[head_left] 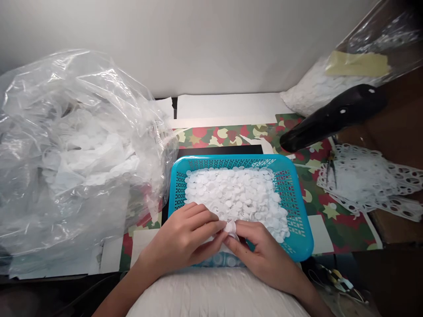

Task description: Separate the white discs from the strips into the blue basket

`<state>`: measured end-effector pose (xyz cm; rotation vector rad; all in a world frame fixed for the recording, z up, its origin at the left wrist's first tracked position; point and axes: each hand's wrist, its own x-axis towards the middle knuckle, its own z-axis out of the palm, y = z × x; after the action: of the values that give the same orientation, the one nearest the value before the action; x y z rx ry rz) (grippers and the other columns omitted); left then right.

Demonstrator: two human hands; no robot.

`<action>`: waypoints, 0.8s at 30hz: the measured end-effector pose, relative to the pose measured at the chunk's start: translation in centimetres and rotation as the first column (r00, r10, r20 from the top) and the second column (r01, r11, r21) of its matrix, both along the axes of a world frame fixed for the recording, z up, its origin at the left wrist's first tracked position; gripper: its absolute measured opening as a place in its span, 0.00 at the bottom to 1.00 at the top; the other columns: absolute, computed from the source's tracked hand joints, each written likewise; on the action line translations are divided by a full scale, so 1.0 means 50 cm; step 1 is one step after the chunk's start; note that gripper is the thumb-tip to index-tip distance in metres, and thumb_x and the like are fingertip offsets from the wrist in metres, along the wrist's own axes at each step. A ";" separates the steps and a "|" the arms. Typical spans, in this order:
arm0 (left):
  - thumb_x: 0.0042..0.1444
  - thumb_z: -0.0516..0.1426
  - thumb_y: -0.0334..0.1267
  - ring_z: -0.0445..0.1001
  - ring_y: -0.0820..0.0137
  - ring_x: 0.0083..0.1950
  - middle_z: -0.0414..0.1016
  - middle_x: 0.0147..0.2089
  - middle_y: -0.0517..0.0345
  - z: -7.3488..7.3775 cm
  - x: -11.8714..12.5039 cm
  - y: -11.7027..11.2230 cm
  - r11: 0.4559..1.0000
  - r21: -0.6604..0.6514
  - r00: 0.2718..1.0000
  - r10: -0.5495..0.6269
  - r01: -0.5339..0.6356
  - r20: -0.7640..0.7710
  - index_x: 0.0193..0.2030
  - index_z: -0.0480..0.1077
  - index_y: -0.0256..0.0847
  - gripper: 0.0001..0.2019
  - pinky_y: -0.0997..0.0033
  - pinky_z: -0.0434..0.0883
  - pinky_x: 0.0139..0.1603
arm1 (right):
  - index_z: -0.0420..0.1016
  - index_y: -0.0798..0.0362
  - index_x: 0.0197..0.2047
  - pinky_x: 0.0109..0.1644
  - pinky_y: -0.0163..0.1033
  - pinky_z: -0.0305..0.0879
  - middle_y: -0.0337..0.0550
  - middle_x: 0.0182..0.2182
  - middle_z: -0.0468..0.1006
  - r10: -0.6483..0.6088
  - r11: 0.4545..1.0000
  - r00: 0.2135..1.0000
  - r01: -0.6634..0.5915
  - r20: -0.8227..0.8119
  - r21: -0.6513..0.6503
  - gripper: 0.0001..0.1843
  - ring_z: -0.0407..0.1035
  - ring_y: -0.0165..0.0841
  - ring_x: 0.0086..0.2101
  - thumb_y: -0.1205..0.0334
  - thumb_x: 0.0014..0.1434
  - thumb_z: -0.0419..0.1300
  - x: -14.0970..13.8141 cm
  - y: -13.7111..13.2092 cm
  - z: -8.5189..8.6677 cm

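My left hand point(190, 231) and my right hand point(254, 244) meet over the near edge of a blue plastic basket point(299, 198). Between their fingertips is a small white disc point(230, 227), pinched from both sides. Whether it is one disc or a few together is hard to make out. A thick layer of loose white discs point(238, 193) fills much of the basket. Below my hands, round shapes also show at the basket's near side, partly covered by my fingers and wrists.
A large clear plastic bag point(89, 163) with white material bulges at the left. To the right lie white sheets with punched holes point(370, 180) and small scissors or snips point(331, 169). A black handle-like object point(330, 116) juts in above them; a filled bag point(310, 86) stands behind.
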<state>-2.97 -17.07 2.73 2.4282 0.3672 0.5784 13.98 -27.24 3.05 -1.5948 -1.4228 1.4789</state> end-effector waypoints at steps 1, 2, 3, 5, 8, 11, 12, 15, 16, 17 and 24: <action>0.56 0.58 0.29 0.70 0.70 0.33 0.75 0.33 0.55 -0.002 0.000 -0.001 1.000 0.015 1.000 -0.009 0.009 -0.007 0.42 0.71 0.35 0.07 0.68 0.67 0.32 | 0.61 0.53 0.27 0.31 0.33 0.53 0.34 0.24 0.62 0.005 1.000 1.000 -0.005 -0.003 0.004 0.15 0.57 0.27 0.27 0.61 0.67 0.49 0.000 0.001 -0.001; 0.56 0.57 0.29 0.69 0.70 0.32 0.75 0.33 0.55 -0.003 0.000 -0.001 0.999 0.028 1.000 -0.018 0.019 -0.015 0.41 0.71 0.35 0.06 0.68 0.66 0.31 | 0.59 0.53 0.26 0.30 0.33 0.52 0.33 0.24 0.61 0.011 1.000 1.000 -0.011 -0.005 0.008 0.16 0.56 0.27 0.27 0.61 0.67 0.49 -0.001 0.001 -0.001; 0.56 0.56 0.29 0.69 0.71 0.31 0.75 0.32 0.55 -0.005 0.001 -0.002 0.999 0.039 0.999 -0.023 0.024 -0.023 0.39 0.71 0.35 0.05 0.68 0.65 0.31 | 0.58 0.53 0.26 0.30 0.33 0.51 0.33 0.23 0.61 0.018 1.000 1.000 -0.018 -0.005 0.009 0.16 0.56 0.27 0.26 0.62 0.67 0.49 -0.002 0.002 -0.002; 0.56 0.55 0.28 0.68 0.71 0.30 0.74 0.30 0.56 -0.007 0.003 -0.003 0.998 0.055 0.999 -0.021 0.023 -0.029 0.36 0.71 0.36 0.04 0.69 0.63 0.29 | 0.56 0.52 0.25 0.29 0.33 0.51 0.33 0.23 0.60 0.031 0.999 1.000 -0.031 -0.005 0.009 0.17 0.55 0.27 0.26 0.63 0.67 0.49 -0.003 0.002 -0.002; 0.53 0.56 0.26 0.66 0.72 0.28 0.73 0.27 0.58 -0.008 0.004 -0.002 0.998 0.058 1.000 0.025 -0.025 0.008 0.33 0.70 0.36 0.04 0.69 0.61 0.28 | 0.53 0.52 0.24 0.30 0.33 0.50 0.32 0.23 0.59 0.030 0.999 1.000 -0.029 -0.008 0.024 0.18 0.55 0.26 0.26 0.63 0.68 0.49 -0.003 0.002 0.001; 0.50 0.58 0.24 0.66 0.72 0.28 0.71 0.25 0.59 -0.010 -0.001 0.003 0.988 0.052 0.987 0.142 -0.146 0.076 0.31 0.69 0.36 0.05 0.69 0.61 0.28 | 0.53 0.52 0.24 0.31 0.33 0.51 0.33 0.23 0.59 0.029 0.999 1.000 -0.029 -0.005 0.036 0.19 0.56 0.26 0.27 0.62 0.68 0.49 -0.001 0.001 0.005; 0.49 0.58 0.23 0.66 0.72 0.28 0.71 0.25 0.59 -0.011 -0.003 0.005 0.978 0.054 0.976 0.193 -0.199 0.096 0.31 0.69 0.35 0.05 0.69 0.61 0.28 | 0.53 0.52 0.25 0.31 0.33 0.51 0.33 0.24 0.59 0.035 0.999 0.999 -0.035 -0.004 0.033 0.19 0.57 0.26 0.27 0.61 0.68 0.49 0.000 0.000 0.006; 0.48 0.59 0.23 0.65 0.73 0.27 0.71 0.26 0.59 -0.016 -0.007 0.009 0.949 0.063 0.947 0.301 -0.309 0.112 0.30 0.68 0.36 0.06 0.70 0.62 0.28 | 0.53 0.52 0.25 0.31 0.33 0.52 0.33 0.24 0.59 0.044 0.999 0.999 -0.044 0.004 0.016 0.19 0.57 0.27 0.27 0.60 0.68 0.49 0.002 0.001 0.008; 0.48 0.59 0.23 0.65 0.73 0.27 0.71 0.25 0.59 -0.017 -0.008 0.010 0.945 0.065 0.944 0.312 -0.320 0.107 0.29 0.68 0.36 0.06 0.70 0.62 0.28 | 0.52 0.52 0.24 0.31 0.33 0.52 0.33 0.24 0.59 0.041 0.999 0.999 -0.041 0.009 0.012 0.19 0.57 0.26 0.27 0.60 0.68 0.49 0.002 0.001 0.009; 0.48 0.59 0.23 0.65 0.74 0.27 0.71 0.25 0.60 -0.018 -0.008 0.010 0.943 0.063 0.941 0.321 -0.328 0.103 0.28 0.68 0.37 0.06 0.70 0.62 0.28 | 0.52 0.52 0.24 0.31 0.33 0.52 0.33 0.23 0.59 0.034 0.999 0.999 -0.035 0.016 0.011 0.20 0.56 0.26 0.27 0.60 0.68 0.49 0.003 0.001 0.010; 0.50 0.58 0.22 0.62 0.76 0.25 0.65 0.23 0.62 -0.011 -0.023 0.032 0.813 0.053 0.809 0.568 -0.580 0.151 0.25 0.65 0.37 0.09 0.73 0.62 0.28 | 0.67 0.52 0.30 0.33 0.33 0.55 0.35 0.25 0.65 0.061 0.998 0.998 -0.061 -0.001 0.002 0.17 0.63 0.28 0.29 0.58 0.69 0.48 0.008 -0.009 0.013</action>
<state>-4.14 -15.49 2.20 2.3347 1.0657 1.0265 14.40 -27.67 3.70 -1.5617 -1.4842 1.5118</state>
